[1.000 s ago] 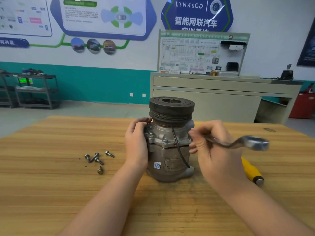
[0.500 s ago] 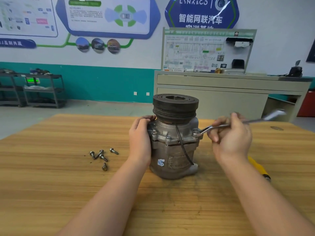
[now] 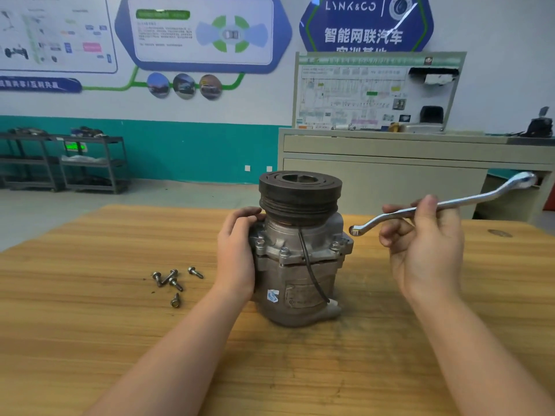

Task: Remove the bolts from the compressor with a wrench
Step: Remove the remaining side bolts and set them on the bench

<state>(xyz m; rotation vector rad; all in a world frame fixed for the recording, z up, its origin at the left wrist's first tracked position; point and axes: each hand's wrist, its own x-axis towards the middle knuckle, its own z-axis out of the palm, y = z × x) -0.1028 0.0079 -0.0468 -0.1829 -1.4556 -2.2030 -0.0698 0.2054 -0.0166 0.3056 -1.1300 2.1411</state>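
Observation:
A grey compressor [image 3: 297, 274] with a dark pulley on top stands upright in the middle of the wooden table [image 3: 90, 325]. My left hand [image 3: 237, 250] grips its left side just under the pulley. My right hand [image 3: 426, 244] holds a silver ring wrench [image 3: 468, 201] by the shaft, raised to the right of the compressor. The wrench's near ring end hangs just above and beside a bolt [image 3: 335, 245] on the right of the flange, apart from it. Two more bolts [image 3: 283, 252] show on the flange's front. Several removed bolts [image 3: 172, 282] lie loose on the table at the left.
A beige cabinet [image 3: 390, 175] with a wiring display board stands behind the table. Dark metal racks [image 3: 66, 163] line the teal wall at the far left. A dark knot [image 3: 498, 233] marks the table at the right.
The wrench's ring end has come off the right flange bolt and risen a little. My right hand has moved up and right with it. My left hand keeps its hold on the compressor.

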